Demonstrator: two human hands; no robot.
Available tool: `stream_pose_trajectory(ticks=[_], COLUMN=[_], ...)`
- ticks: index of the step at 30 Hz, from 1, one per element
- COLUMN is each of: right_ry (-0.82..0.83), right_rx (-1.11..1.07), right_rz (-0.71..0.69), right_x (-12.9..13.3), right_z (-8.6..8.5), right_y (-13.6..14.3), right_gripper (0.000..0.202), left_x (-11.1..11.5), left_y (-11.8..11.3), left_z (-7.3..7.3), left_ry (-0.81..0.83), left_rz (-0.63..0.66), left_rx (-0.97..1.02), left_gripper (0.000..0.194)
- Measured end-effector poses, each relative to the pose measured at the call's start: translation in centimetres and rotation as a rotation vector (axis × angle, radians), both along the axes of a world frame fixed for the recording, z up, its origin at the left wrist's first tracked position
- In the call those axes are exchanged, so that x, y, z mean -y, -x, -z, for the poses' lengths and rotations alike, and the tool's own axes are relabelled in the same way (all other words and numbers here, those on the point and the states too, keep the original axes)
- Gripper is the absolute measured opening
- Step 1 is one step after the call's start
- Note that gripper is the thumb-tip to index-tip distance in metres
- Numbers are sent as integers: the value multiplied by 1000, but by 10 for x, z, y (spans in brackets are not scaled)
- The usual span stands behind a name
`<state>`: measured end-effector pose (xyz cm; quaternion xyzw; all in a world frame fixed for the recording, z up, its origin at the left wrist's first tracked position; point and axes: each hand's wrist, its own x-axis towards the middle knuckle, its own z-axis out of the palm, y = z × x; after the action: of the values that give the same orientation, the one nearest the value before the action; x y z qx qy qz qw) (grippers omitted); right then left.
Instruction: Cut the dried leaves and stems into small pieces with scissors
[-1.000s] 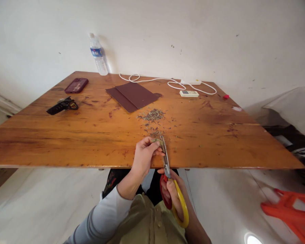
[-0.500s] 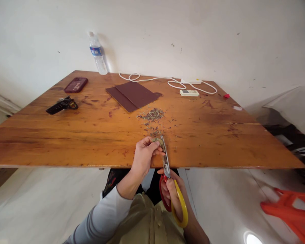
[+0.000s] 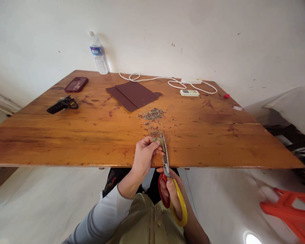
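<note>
My left hand (image 3: 145,152) pinches a small flat greenish piece (image 3: 158,139), perhaps a leaf, just over the table's front edge. The scissors (image 3: 165,156), with one red and one yellow handle, are in my right hand (image 3: 175,195), its fingers through the loops. Their blades point away from me and sit against the right edge of the greenish piece, slightly parted. Beyond the blade tips lies a heap of small dry-looking cut shreds (image 3: 154,114), with loose bits scattered around it.
On the wooden table (image 3: 91,145) lie two dark red boards (image 3: 136,95), a phone (image 3: 76,84) and a black hair clip (image 3: 62,104). A bottle (image 3: 98,56) stands by the wall. A white cable (image 3: 155,79) and a small white device (image 3: 189,93) lie at the back. An orange stool (image 3: 289,206) is at right.
The scissor blades have parted a little at the greenish piece. My left hand keeps its pinch in nearly the same place.
</note>
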<state>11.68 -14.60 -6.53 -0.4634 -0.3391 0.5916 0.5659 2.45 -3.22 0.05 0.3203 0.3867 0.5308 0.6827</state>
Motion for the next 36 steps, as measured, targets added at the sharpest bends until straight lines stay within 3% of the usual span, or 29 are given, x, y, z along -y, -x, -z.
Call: stream_pose_trajectory(ticks=[13, 26, 36], right_ry=[70, -1, 17], right_rx=[-21, -41, -33], right_rz=[14, -42, -28], right_x=[0, 2, 2], right_z=[-11, -3, -1], right_y=[2, -5, -7], right_gripper=[53, 59, 48], left_x=[-1, -1, -2], left_y=[0, 2, 1], left_z=[0, 1, 3], left_ry=[20, -3, 4], left_rz=[30, 46, 52], left_rx=[9, 30, 15], left_gripper=[19, 17, 19])
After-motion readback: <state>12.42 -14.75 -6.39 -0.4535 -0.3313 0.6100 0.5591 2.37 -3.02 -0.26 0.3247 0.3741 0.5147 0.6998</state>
